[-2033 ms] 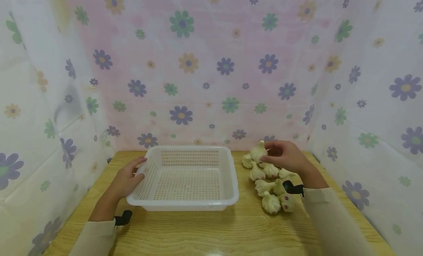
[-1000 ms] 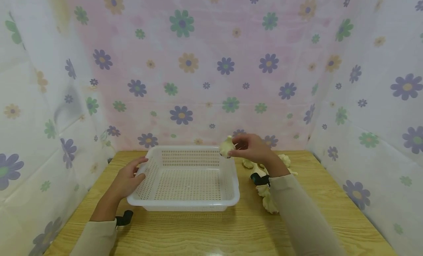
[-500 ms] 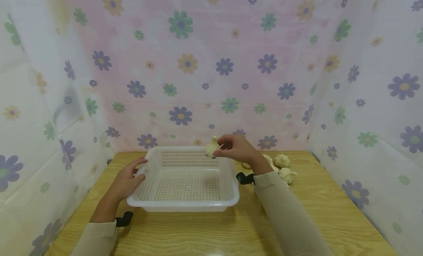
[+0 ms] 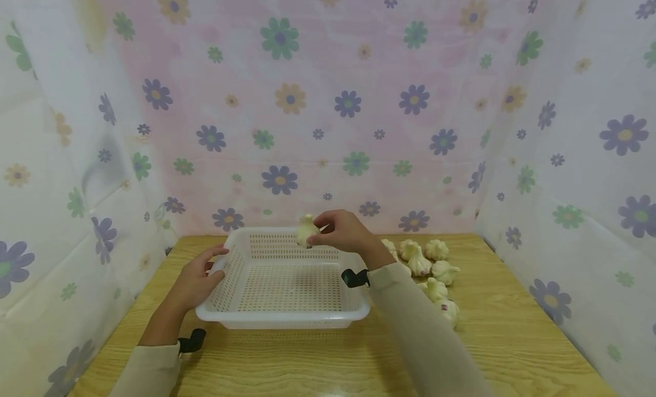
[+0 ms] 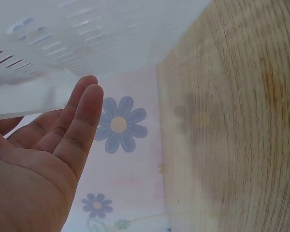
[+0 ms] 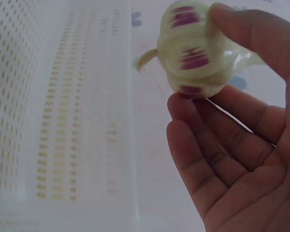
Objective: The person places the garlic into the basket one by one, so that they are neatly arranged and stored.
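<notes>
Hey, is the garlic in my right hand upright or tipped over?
Upright, or nearly so: in the head view, the garlic bulb has its stem pointing up, with the right hand pinching it.

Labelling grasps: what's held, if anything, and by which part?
Right hand: a garlic bulb, pinched by its round body. Left hand: the white basket, by its left rim.

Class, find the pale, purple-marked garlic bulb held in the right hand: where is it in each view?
Head: the pale, purple-marked garlic bulb is slightly below and left of centre.
Left wrist: not in it.
Right wrist: near the top, right of centre.
Shared landmark: the white perforated plastic basket.
</notes>
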